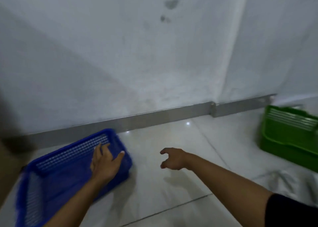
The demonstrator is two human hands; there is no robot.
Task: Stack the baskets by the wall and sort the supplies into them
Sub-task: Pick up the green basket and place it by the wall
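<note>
A blue slotted plastic basket point(56, 171) lies on the tiled floor at the lower left, close to the wall. My left hand point(105, 163) rests on its right end, fingers spread and fairly straight over the rim, thumb out to the right. My right hand point(172, 158) hovers above the bare floor in the middle, fingers loosely curled and holding nothing. A green slotted basket point(289, 132) sits at the right edge near the wall corner, partly cut off by the frame. The image is blurred by motion.
A white wall point(137, 54) with a metal skirting strip point(154, 118) runs across the back and steps out at a corner on the right. Crumpled white material point(284, 180) lies on the floor at the lower right. A brown surface shows at the far left edge.
</note>
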